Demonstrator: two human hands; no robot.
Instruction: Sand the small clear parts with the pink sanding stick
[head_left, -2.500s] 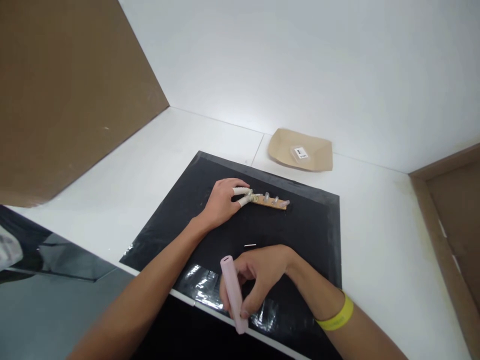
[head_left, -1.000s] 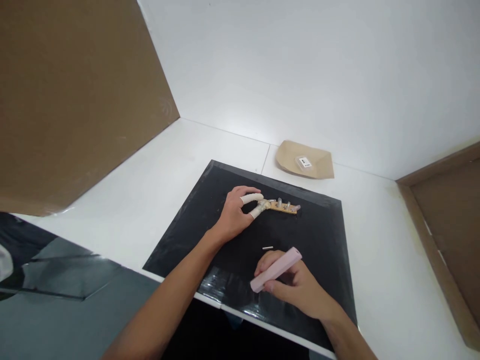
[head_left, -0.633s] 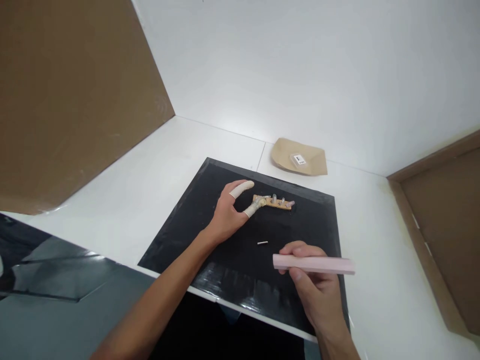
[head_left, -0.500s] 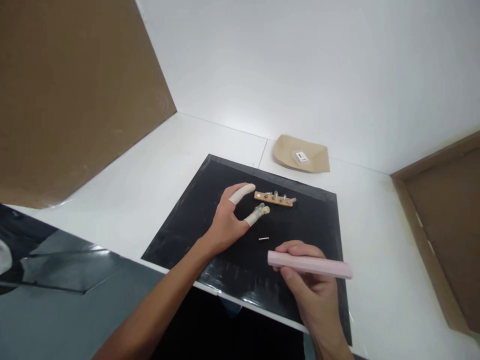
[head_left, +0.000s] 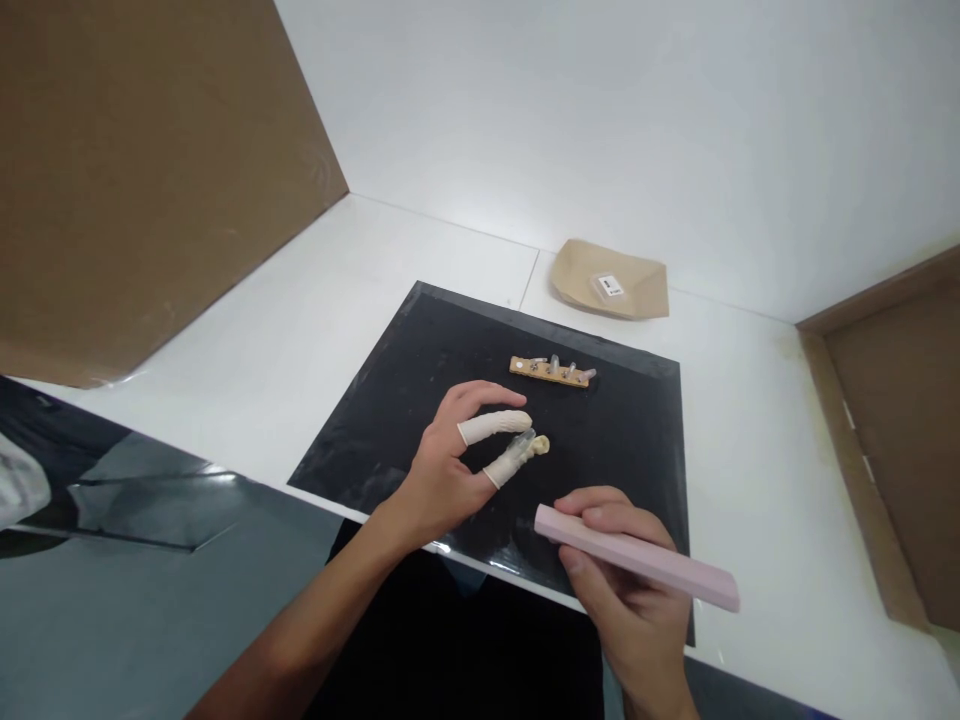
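Observation:
My left hand [head_left: 452, 470] is over the black mat [head_left: 397, 370], with pale finger cots on the index finger and thumb. Those two fingertips are nearly together in a pinch. A small clear piece [head_left: 523, 440] shows along the thumb, below the index finger; whether anything else is between the tips is hidden. Wrapped around a long pink faceted bar [head_left: 645, 560] is my right hand [head_left: 630, 610], near the mat's front right. Beyond my left hand lies a tan strip [head_left: 551, 372] with several small clear pieces standing or leaning on it.
Behind the mat, a brown paper tray [head_left: 645, 285] holds a small clear packet with a white label [head_left: 613, 286]. Brown panels border the white table [head_left: 322, 310] at left [head_left: 150, 180] and right [head_left: 892, 430], and a white wall stands at the back.
My left hand has drawn back from the strip towards me, and its index finger has come down to the thumb. The small silver pin no longer shows. The pink bar has tilted.

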